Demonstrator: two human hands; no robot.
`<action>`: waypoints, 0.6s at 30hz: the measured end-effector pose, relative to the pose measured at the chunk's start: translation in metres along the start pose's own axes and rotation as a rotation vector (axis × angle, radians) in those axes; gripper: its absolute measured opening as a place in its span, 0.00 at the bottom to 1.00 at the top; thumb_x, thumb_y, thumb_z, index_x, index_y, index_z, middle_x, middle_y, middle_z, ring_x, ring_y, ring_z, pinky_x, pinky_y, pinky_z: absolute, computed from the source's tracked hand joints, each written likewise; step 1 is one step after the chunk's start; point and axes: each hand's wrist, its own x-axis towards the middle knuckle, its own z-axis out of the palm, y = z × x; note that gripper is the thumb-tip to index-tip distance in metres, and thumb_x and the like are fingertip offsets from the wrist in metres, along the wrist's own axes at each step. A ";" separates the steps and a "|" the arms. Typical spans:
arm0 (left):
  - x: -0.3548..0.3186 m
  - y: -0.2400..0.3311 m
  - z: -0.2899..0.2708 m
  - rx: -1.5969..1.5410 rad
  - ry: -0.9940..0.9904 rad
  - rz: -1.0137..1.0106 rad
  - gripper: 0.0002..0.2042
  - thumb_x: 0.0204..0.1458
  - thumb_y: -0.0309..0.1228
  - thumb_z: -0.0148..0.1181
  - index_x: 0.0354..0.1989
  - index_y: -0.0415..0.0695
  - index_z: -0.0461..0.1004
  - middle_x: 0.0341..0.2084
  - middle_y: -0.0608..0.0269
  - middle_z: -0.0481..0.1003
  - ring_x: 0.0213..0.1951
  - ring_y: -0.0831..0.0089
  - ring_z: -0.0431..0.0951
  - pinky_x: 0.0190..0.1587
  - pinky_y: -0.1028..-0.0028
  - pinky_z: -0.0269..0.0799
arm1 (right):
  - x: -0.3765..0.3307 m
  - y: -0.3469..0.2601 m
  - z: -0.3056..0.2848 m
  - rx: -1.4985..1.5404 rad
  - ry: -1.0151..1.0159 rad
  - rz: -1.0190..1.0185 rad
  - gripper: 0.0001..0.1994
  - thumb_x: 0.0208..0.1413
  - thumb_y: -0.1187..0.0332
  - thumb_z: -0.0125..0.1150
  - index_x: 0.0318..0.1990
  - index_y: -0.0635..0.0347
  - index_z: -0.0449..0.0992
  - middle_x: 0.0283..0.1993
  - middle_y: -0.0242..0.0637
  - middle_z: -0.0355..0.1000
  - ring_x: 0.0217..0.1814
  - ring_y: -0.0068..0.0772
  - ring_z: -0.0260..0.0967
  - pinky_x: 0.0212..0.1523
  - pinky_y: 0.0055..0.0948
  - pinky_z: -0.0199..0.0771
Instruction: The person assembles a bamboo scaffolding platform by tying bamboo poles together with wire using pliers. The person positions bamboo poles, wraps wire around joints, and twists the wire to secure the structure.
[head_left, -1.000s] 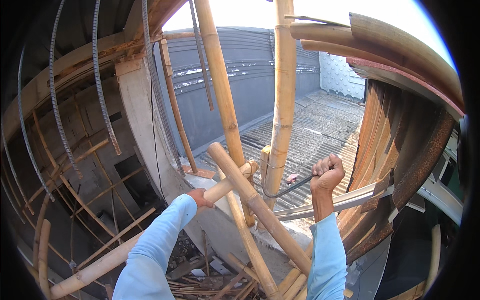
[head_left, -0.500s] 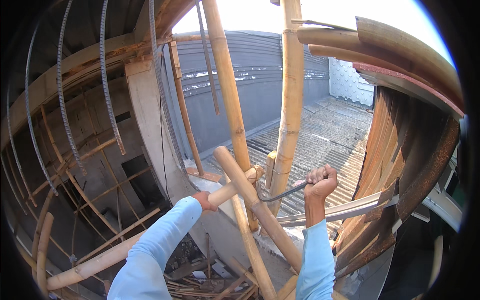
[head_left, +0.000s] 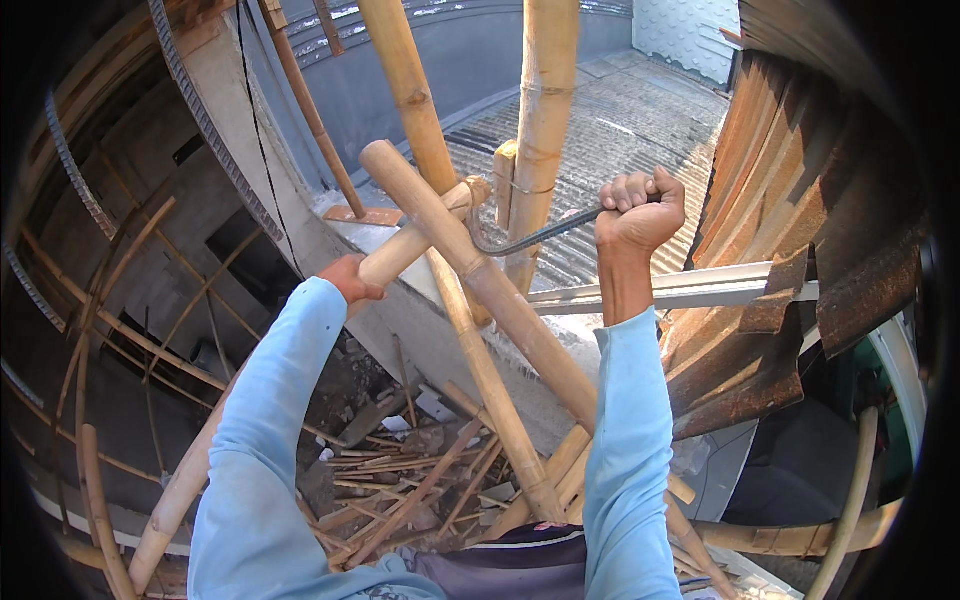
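My left hand (head_left: 350,279) is closed round a bamboo pole (head_left: 395,256) just short of where it crosses a second, slanting bamboo pole (head_left: 502,288). In my right hand (head_left: 642,207), a closed fist, is one end of a dark bent steel bar (head_left: 548,235). The bar's curved end reaches the crossing of the poles, beside the horizontal pole's tip (head_left: 478,190); its exact contact there is hard to make out. An upright bamboo pole (head_left: 412,90) stands right behind the crossing, and a thicker upright (head_left: 546,110) rises to its right.
Rusty corrugated sheets (head_left: 740,250) hang at the right, near a pale metal rail (head_left: 690,288). Beyond the poles lies a corrugated roof (head_left: 640,130). Below me are broken bamboo and rubble (head_left: 400,470). Ribbed steel rods (head_left: 210,115) hang at the left beside a concrete column (head_left: 225,90).
The view has tipped downward, so the poles and hands sit higher in it, and more rubble and my clothing show. Both hands keep their grips on the pole and the bar.
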 end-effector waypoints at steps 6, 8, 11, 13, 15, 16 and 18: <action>0.002 -0.002 -0.001 -0.002 0.020 -0.001 0.35 0.37 0.43 0.76 0.54 0.35 0.77 0.44 0.44 0.81 0.49 0.53 0.81 0.55 0.63 0.72 | 0.024 0.004 0.019 -0.076 0.035 0.058 0.16 0.54 0.65 0.54 0.19 0.46 0.54 0.14 0.24 0.47 0.15 0.23 0.45 0.20 0.29 0.48; 0.003 0.001 -0.001 -0.013 0.010 -0.006 0.35 0.37 0.43 0.76 0.54 0.35 0.77 0.44 0.44 0.81 0.49 0.53 0.81 0.55 0.64 0.72 | 0.023 0.012 0.012 -0.050 0.035 0.026 0.16 0.54 0.65 0.53 0.19 0.45 0.53 0.14 0.24 0.47 0.15 0.24 0.45 0.20 0.30 0.48; -0.001 0.006 -0.001 -0.023 0.011 -0.002 0.35 0.37 0.43 0.76 0.54 0.35 0.77 0.44 0.44 0.81 0.48 0.53 0.81 0.55 0.64 0.72 | 0.022 0.009 -0.002 -0.021 0.054 0.020 0.16 0.54 0.64 0.52 0.20 0.46 0.53 0.14 0.24 0.47 0.15 0.24 0.44 0.20 0.30 0.48; 0.002 0.000 -0.002 -0.028 0.036 0.009 0.35 0.37 0.43 0.76 0.54 0.36 0.77 0.44 0.44 0.81 0.48 0.53 0.81 0.55 0.64 0.72 | 0.020 0.001 -0.003 -0.045 0.037 0.030 0.15 0.55 0.64 0.52 0.21 0.46 0.54 0.14 0.24 0.46 0.15 0.22 0.43 0.20 0.29 0.47; 0.003 -0.008 0.002 -0.033 0.017 -0.003 0.34 0.37 0.43 0.76 0.54 0.36 0.77 0.43 0.44 0.81 0.48 0.53 0.81 0.55 0.63 0.71 | 0.012 -0.004 -0.002 -0.064 0.045 0.032 0.15 0.55 0.64 0.52 0.21 0.46 0.53 0.15 0.24 0.46 0.15 0.22 0.43 0.20 0.28 0.47; 0.006 -0.013 -0.001 -0.037 0.002 -0.016 0.34 0.37 0.42 0.76 0.54 0.36 0.77 0.43 0.44 0.81 0.48 0.52 0.81 0.55 0.63 0.71 | 0.013 -0.002 0.001 -0.061 0.049 0.029 0.15 0.55 0.64 0.53 0.21 0.46 0.53 0.15 0.24 0.46 0.15 0.22 0.43 0.20 0.28 0.47; 0.006 -0.001 0.001 -0.048 -0.013 -0.025 0.34 0.37 0.42 0.76 0.54 0.36 0.77 0.43 0.44 0.81 0.48 0.52 0.81 0.55 0.63 0.71 | 0.017 -0.001 0.001 -0.063 0.060 0.032 0.16 0.55 0.64 0.53 0.21 0.45 0.53 0.15 0.23 0.46 0.15 0.22 0.43 0.20 0.28 0.47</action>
